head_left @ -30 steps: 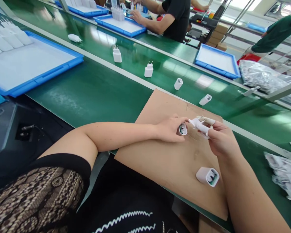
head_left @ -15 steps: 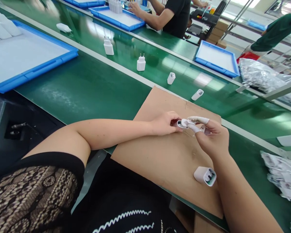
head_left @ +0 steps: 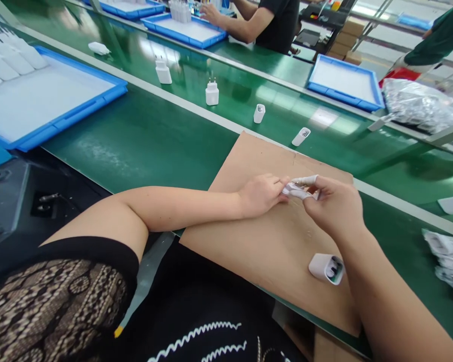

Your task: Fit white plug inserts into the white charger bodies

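Note:
Both my hands meet over a brown cardboard sheet [head_left: 272, 241] on the green bench. My left hand [head_left: 262, 193] is closed around a small white charger shell, mostly hidden by the fingers. My right hand [head_left: 334, 203], with white finger cots on thumb and forefinger, pinches a small white part [head_left: 296, 189] against that shell. Another white charger shell [head_left: 325, 267] lies on its side on the cardboard beside my right forearm, open end toward the right.
Several white chargers [head_left: 212, 93] ride the green conveyor belt [head_left: 226, 85] beyond the cardboard. A blue tray [head_left: 75, 111] with white parts stands at left, another blue tray [head_left: 343, 80] far right. A person in black works across the belt. Plastic bags [head_left: 449, 259] lie at right.
My hands have come together: the right hand brought its white part up to the shell in my left hand. The chargers on the belt have drifted left.

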Motion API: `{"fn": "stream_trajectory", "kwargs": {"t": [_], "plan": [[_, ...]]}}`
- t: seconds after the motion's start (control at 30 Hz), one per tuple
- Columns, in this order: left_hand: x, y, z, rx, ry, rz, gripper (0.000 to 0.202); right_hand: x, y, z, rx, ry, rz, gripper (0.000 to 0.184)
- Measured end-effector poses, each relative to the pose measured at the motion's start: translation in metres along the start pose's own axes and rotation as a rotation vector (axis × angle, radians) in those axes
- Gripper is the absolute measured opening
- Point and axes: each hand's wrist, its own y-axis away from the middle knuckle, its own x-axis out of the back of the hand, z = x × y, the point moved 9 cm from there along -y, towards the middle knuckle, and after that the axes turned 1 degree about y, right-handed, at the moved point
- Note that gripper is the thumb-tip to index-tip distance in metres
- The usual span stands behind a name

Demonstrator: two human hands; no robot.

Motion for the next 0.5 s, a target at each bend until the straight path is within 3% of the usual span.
{"fn": "stream_trajectory", "kwargs": {"t": [0.13,0.3,0.4,0.47,0.5], "plan": [[0.000,0.001,0.005,-0.016,-0.201,-0.057,0.051,-0.006,-0.001,0.002,-0.096,-0.082,-0.033,0.029],[0.010,-0.006,-0.003,0.025,0.083,-0.076,0.029,-0.008,0.011,0.024,-0.237,-0.361,-0.059,0.024],[0.028,-0.027,-0.037,0.220,0.176,-0.015,0.022,0.017,0.038,0.075,-0.391,-0.497,0.114,0.038],[0.051,-0.048,-0.066,0.349,0.122,0.066,0.026,0.046,0.076,0.130,-0.590,-0.403,0.314,0.034],[0.062,-0.059,-0.080,0.397,0.080,0.099,0.030,0.058,0.098,0.156,-0.678,-0.314,0.347,0.033]]}}
